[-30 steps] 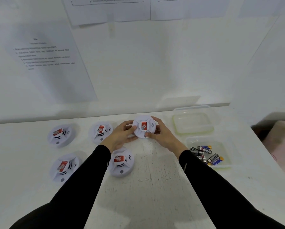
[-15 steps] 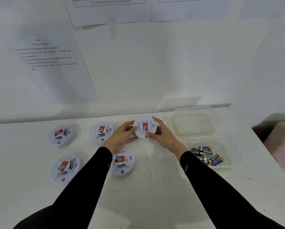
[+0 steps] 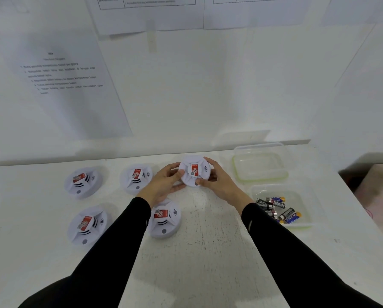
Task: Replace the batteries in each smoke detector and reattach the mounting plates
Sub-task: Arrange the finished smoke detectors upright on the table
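Gripping the smoke detector [image 3: 194, 171] at centre frame, your left hand [image 3: 166, 182] and right hand [image 3: 217, 181] curl round opposite rims. That two-sided hold probably lets you twist off its mounting plate.

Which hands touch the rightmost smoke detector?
Touching, both. Head view: left hand and right hand grip opposite edges of the smoke detector.
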`<state>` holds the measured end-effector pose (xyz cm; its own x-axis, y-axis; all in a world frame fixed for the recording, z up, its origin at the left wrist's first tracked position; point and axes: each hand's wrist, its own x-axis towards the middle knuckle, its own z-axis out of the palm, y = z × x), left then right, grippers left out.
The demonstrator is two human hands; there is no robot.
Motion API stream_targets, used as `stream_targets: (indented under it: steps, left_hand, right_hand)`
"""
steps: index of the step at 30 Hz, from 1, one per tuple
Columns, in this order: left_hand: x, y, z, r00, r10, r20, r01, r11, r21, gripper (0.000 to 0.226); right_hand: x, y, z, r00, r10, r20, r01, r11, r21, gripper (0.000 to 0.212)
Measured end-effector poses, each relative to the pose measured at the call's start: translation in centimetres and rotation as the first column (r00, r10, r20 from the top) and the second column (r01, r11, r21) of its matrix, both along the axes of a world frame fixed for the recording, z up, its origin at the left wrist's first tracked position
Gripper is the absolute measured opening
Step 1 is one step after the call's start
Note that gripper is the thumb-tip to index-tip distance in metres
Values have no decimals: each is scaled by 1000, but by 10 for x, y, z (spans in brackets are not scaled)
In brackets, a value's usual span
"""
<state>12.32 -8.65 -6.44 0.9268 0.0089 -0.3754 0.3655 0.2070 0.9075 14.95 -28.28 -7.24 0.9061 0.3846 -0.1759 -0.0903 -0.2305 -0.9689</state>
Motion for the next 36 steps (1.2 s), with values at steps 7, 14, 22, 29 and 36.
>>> stream_targets:
  steps: [7, 14, 22, 29, 36]
  left_hand:
    - [1, 0, -2, 1000, 8, 5, -8, 1000, 9, 35]
    - [2, 0, -2, 1000, 2, -1, -2, 1000, 10, 34]
    - [1, 0, -2, 1000, 1, 2, -2, 1000, 11, 33]
    - [1, 1, -3, 1000, 2, 10, -2, 1000, 12, 36]
    - [1, 1, -3, 1000, 6, 8, -6, 1000, -1, 28]
  right_hand:
    - [8, -5, 2, 989, 44, -138, -41, 999, 26, 54]
    - [14, -5, -5, 992, -5, -125, 8, 1000, 21, 45]
    - [13, -4, -1, 992, -15, -128, 22, 998, 51, 44]
    - [14, -4, -1, 991, -17, -135, 25, 998, 55, 44]
    - [14, -3, -1, 990, -26, -135, 34, 998, 54, 44]
